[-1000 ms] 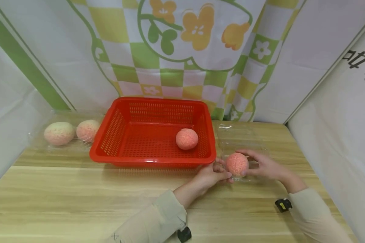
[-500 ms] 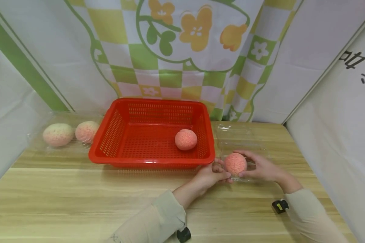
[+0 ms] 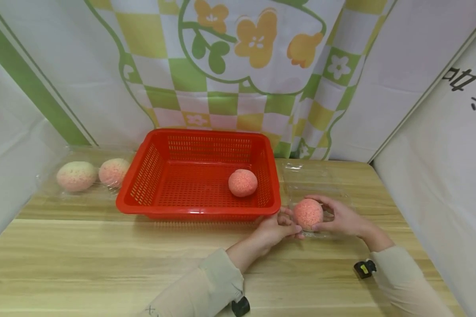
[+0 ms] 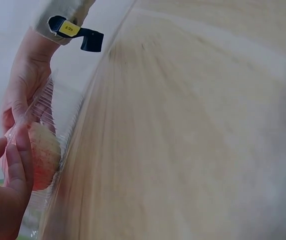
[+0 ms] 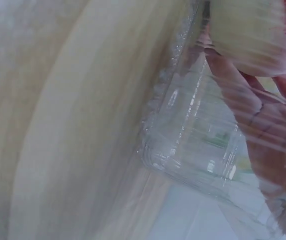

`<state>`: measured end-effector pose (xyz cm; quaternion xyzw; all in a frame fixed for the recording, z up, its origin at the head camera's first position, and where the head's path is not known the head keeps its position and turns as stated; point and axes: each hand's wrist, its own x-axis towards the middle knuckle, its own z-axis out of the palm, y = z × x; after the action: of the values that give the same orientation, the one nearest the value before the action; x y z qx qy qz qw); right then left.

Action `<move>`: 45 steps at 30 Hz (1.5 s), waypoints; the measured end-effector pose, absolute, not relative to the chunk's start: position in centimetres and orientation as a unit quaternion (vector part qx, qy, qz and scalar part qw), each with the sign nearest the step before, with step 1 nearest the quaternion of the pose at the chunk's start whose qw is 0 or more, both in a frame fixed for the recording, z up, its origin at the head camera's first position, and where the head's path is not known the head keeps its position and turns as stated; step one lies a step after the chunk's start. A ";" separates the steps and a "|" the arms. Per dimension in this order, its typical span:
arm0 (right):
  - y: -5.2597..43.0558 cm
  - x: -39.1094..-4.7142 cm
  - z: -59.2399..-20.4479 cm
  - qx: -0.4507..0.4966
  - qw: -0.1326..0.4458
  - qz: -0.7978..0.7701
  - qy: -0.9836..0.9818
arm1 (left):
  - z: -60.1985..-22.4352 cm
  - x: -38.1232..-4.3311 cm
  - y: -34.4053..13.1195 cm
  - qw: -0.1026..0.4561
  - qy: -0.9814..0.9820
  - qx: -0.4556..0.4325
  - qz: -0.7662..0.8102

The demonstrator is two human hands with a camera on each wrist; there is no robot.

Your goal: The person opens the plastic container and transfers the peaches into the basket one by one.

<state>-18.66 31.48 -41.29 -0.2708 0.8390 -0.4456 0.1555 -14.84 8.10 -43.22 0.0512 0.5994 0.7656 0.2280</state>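
Note:
In the head view a pink peach (image 3: 308,214) sits in the near part of a clear plastic clamshell box (image 3: 315,174), whose lid lies folded back. My right hand (image 3: 343,219) holds the peach from the right, thumb in front and fingers behind. From the other side, my left hand (image 3: 270,232) pinches the box's near left edge between thumb and fingers. The left wrist view shows the peach (image 4: 47,155) pale underneath, behind the clear ribbed wall. Through that same plastic, the right wrist view shows the right hand's fingers (image 5: 233,92) under the peach (image 5: 250,40).
A red plastic basket (image 3: 198,210) stands just left of the box with another peach (image 3: 243,182) in it. Further left, two paler peaches (image 3: 76,176) lie in a second clear box (image 3: 49,178). A checked curtain (image 3: 222,103) hangs behind the wooden table (image 3: 115,259).
The right hand's thumb has come slightly further around the front of the peach. The left hand keeps its place at the box edge, and the basket stays put.

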 end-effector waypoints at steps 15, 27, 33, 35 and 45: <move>32.3 -19.4 -41.1 -0.250 0.135 -0.483 0.828 | -43.2 -14.7 8.8 0.223 0.601 0.042 0.767; 33.0 -19.3 -39.9 -0.222 0.131 -0.506 0.823 | -43.5 -14.7 8.8 0.217 0.593 0.047 0.774; 33.2 -19.2 -39.6 -0.222 0.125 -0.513 0.820 | -43.4 -14.5 8.6 0.227 0.589 0.037 0.775; 33.2 -19.1 -39.5 -0.222 0.124 -0.515 0.819 | -43.3 -14.4 8.4 0.227 0.589 0.036 0.774; 33.3 -19.0 -39.3 -0.233 0.115 -0.514 0.818 | -43.0 -13.7 7.0 0.204 0.636 0.037 0.744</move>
<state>-19.04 33.29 -39.34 -0.2334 0.8176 -0.5137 0.1152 -13.74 6.97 -43.01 0.0372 0.6355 0.7436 0.2042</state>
